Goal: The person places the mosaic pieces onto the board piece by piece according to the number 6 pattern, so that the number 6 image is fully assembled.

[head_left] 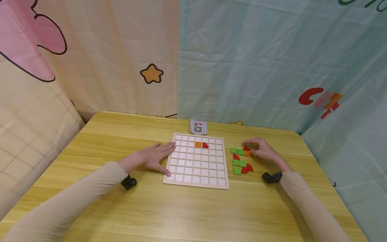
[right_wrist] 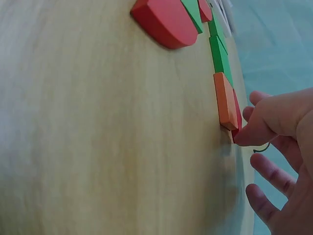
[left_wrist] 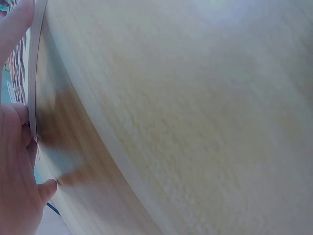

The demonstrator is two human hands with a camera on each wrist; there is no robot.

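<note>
A pale wooden grid board [head_left: 193, 186] lies on the table. An orange square [head_left: 198, 144] and a red quarter-circle [head_left: 205, 145] sit side by side in its upper cells. My left hand [head_left: 155, 156] is spread over the board's left edge, fingertips and thumb touching it. To the right of the board, my right hand [head_left: 263, 149] reaches over a loose red piece [head_left: 246, 148] beside another orange square [head_left: 247, 153]. In the right wrist view the thumb [right_wrist: 249, 134] is at the end of that red piece, which lies flat; the other fingers are spread apart.
Several green squares [head_left: 235, 162] and red quarter-circles [head_left: 249, 167] lie loose between the board and my right wrist. A small printed card [head_left: 198, 127] with a coloured grid pattern stands behind the board. Curtains [head_left: 242, 67] hang beyond the wooden table's [head_left: 193, 215] back edge.
</note>
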